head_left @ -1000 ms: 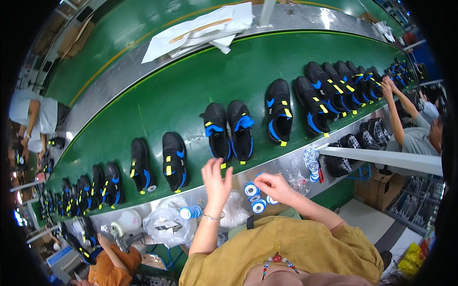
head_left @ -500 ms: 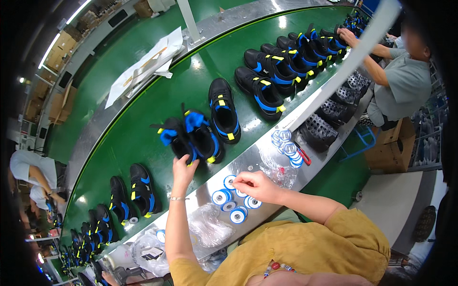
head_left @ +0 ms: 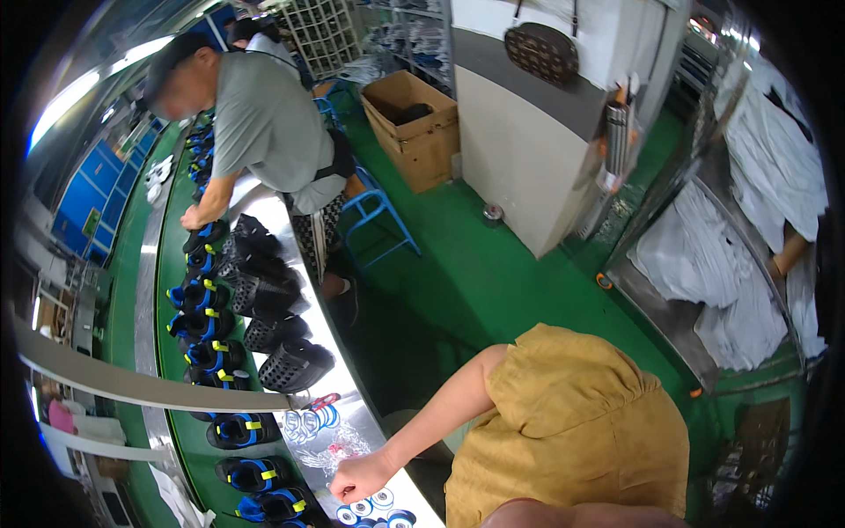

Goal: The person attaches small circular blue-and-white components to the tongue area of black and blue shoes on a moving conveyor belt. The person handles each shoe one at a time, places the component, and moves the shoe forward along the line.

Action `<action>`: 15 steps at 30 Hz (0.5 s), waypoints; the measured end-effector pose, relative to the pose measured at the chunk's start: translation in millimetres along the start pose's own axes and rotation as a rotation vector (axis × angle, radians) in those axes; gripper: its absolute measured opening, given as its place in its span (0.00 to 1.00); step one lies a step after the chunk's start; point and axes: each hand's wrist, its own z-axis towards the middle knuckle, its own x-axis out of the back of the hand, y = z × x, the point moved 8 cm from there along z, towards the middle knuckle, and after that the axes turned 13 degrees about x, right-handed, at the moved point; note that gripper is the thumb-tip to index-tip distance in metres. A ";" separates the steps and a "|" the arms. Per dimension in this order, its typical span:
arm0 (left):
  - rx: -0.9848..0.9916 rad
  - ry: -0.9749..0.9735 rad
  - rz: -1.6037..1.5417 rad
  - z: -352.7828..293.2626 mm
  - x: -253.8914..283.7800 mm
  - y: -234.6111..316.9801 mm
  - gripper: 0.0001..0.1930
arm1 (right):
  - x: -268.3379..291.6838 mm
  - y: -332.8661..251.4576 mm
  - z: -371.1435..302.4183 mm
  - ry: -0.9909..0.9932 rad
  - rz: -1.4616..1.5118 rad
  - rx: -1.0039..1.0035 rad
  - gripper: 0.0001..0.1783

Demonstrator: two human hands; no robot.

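Observation:
My right hand (head_left: pixel 363 477) hovers over the metal ledge, its fingers curled into a closed shape; whatever they may hold is hidden. Just below it lie several round white-and-blue spools or discs (head_left: pixel 382 498). Crumpled clear plastic (head_left: pixel 327 451) touches the area beside the hand. Farther along the ledge are more white-and-blue discs (head_left: pixel 304 424) and a red-handled item (head_left: pixel 326 400). Black shoes with blue and yellow trim (head_left: pixel 242 429) line the green belt to the left. My left hand is out of view.
Black perforated shoe-shaped pieces (head_left: pixel 296 365) sit on the ledge. A pale post (head_left: pixel 158 385) crosses the belt. Beyond, a co-worker (head_left: pixel 264 123) handles shoes near a blue stool (head_left: pixel 378 220) and cardboard box (head_left: pixel 409 141). A wheeled cart (head_left: pixel 656 308) with white cloths stands right.
The view has swung far to the right, bringing the floor and cart into sight. My left hand, earlier at a shoe, has left the picture. My right hand stays near the discs.

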 end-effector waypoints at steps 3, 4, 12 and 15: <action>0.030 0.008 -0.034 -8.0 -23.7 7.3 0.09 | -16.4 -6.9 -1.5 0.030 -0.083 0.093 0.05; 0.038 0.009 -0.043 -13.8 -26.3 4.1 0.09 | -30.2 -3.1 -0.3 0.005 -0.083 0.079 0.05; 0.038 -0.019 -0.130 1.7 -46.9 11.8 0.09 | -81.2 35.1 62.2 0.012 -0.303 0.215 0.08; 0.046 -0.014 -0.154 1.4 -44.9 4.4 0.08 | -96.7 32.9 82.3 -0.016 -0.362 0.255 0.08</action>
